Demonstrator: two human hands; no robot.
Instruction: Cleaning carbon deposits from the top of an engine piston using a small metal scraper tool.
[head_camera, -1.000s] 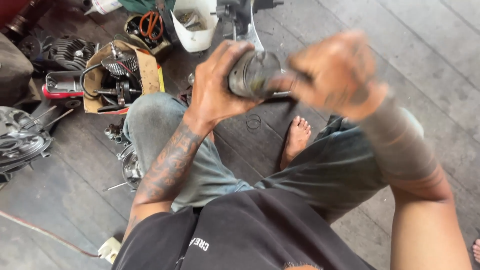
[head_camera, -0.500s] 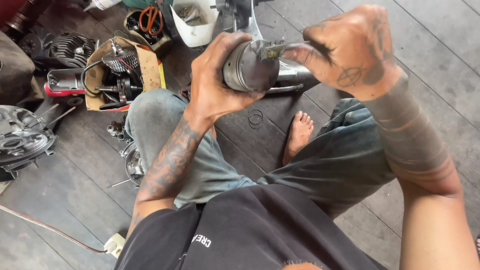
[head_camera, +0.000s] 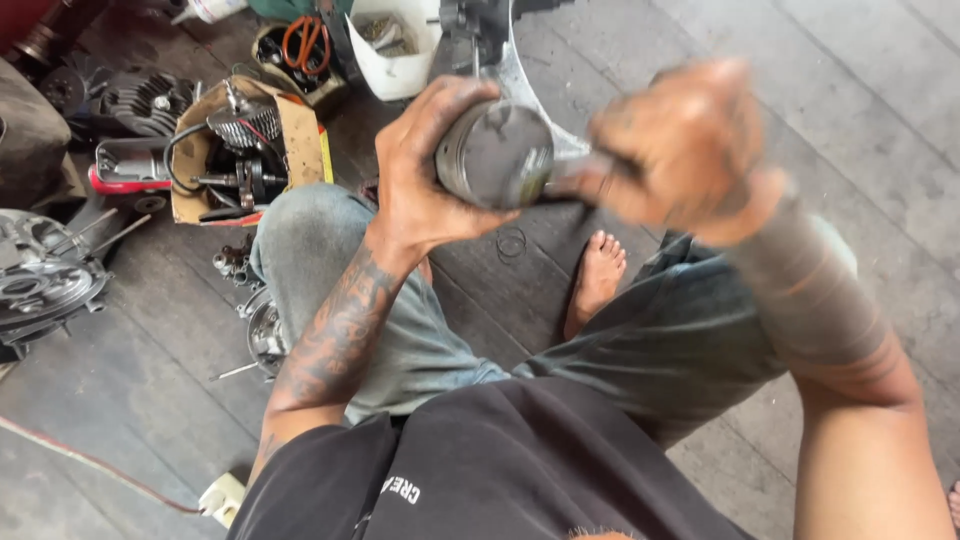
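- Left hand (head_camera: 425, 185) wraps the grey metal piston (head_camera: 497, 155), fingers hiding its far side
- Right hand (head_camera: 690, 150), blurred at its rim; grip unclear

1. Left hand (head_camera: 425, 190) gripped a grey metal piston (head_camera: 495, 155), fingers wrapped round its side, crown facing the camera.
2. Right hand (head_camera: 680, 150) sat just beside the piston, at its right edge; motion-blurred, so the grip could not be made out.
3. Person sat on a wooden plank floor (head_camera: 850, 90), grey trousers, one bare foot (head_camera: 597, 280) below the piston.
4. A thin ring (head_camera: 511, 241) lay on the floor near the foot.
5. Left of the knee: a cardboard box (head_camera: 300, 130) of engine parts; beyond it, a white container (head_camera: 395, 65).
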